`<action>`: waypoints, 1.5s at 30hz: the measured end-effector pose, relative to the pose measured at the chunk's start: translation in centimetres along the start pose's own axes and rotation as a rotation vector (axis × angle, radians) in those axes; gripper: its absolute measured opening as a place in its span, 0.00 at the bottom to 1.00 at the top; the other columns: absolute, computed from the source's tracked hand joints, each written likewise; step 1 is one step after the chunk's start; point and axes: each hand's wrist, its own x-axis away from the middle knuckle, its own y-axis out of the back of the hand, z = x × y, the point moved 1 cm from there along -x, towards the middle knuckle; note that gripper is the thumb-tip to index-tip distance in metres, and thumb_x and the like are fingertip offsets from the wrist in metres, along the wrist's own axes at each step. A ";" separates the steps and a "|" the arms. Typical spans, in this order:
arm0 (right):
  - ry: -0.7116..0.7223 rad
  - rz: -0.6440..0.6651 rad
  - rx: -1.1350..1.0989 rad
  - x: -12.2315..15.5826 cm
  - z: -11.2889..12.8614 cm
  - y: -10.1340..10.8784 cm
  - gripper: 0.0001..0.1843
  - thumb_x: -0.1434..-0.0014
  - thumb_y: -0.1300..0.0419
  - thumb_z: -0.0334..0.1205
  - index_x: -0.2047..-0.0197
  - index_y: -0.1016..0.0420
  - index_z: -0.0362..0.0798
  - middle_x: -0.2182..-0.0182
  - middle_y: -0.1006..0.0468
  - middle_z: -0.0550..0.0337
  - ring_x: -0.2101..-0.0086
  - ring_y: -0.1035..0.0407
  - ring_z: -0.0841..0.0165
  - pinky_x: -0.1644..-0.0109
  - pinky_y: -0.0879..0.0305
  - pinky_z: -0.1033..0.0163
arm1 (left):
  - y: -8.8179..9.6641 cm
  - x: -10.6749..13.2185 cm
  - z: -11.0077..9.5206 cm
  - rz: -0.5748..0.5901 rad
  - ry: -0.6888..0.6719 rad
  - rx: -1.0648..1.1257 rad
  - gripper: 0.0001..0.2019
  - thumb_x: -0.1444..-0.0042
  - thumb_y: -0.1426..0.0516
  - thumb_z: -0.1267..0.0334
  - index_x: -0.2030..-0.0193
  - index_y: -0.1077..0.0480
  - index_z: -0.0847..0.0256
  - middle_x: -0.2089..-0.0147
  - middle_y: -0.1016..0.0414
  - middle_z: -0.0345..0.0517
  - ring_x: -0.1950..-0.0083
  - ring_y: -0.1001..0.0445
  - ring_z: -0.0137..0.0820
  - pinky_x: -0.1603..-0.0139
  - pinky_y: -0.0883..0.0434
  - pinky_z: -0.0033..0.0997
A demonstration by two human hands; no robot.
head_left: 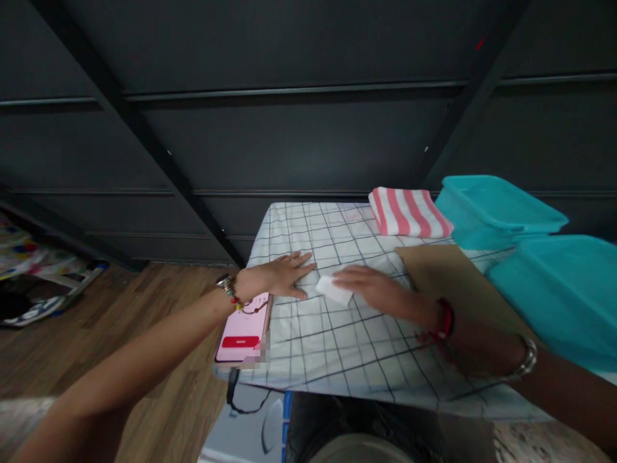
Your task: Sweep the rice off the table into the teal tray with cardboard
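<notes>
My left hand (pixel 279 275) lies flat on the checked tablecloth (pixel 328 341) with its fingers spread, holding nothing. Under that wrist, at the table's left edge, is a phone (pixel 242 331) with a pink screen and a red button. My right hand (pixel 369 286) is closed over a small white block (pixel 334 289), perhaps an eraser or a folded pad; its exact kind is hard to make out. The block rests on or just above the cloth, right of my left hand. Some motion blur softens the right hand's fingers.
A folded pink-and-white striped cloth (pixel 409 213) lies at the back. Brown cardboard (pixel 450 283) is on the right, beside two turquoise plastic boxes (pixel 496 209). A dark panelled wall (pixel 299 148) stands behind the table. Below the front edge is a grey box (pixel 250 418).
</notes>
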 end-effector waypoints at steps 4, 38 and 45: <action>-0.268 -0.003 0.115 1.7 -3.4 0.5 0.28 0.47 0.57 0.18 0.46 0.31 0.41 0.47 0.29 0.49 0.46 0.37 0.64 0.42 0.39 0.52 | -0.9 1.6 -2.3 0.029 0.022 -0.022 0.42 0.45 0.45 0.47 0.32 0.59 0.66 0.30 0.70 0.62 0.29 0.67 0.45 0.33 0.55 0.42; -0.317 0.064 0.161 2.1 -2.0 2.9 0.27 0.46 0.59 0.18 0.50 0.29 0.38 0.51 0.25 0.46 0.51 0.32 0.64 0.46 0.36 0.57 | -2.1 1.4 -7.4 -0.043 0.213 -0.044 0.49 0.51 0.46 0.38 0.31 0.58 0.67 0.30 0.68 0.63 0.31 0.67 0.59 0.35 0.55 0.58; -0.182 0.152 0.017 10.7 2.6 1.8 0.16 0.46 0.48 0.24 0.65 0.24 0.52 0.68 0.22 0.62 0.66 0.28 0.70 0.58 0.30 0.64 | -2.4 1.9 -6.7 -0.030 0.171 -0.086 0.46 0.49 0.49 0.38 0.32 0.57 0.66 0.30 0.63 0.65 0.31 0.60 0.60 0.37 0.50 0.60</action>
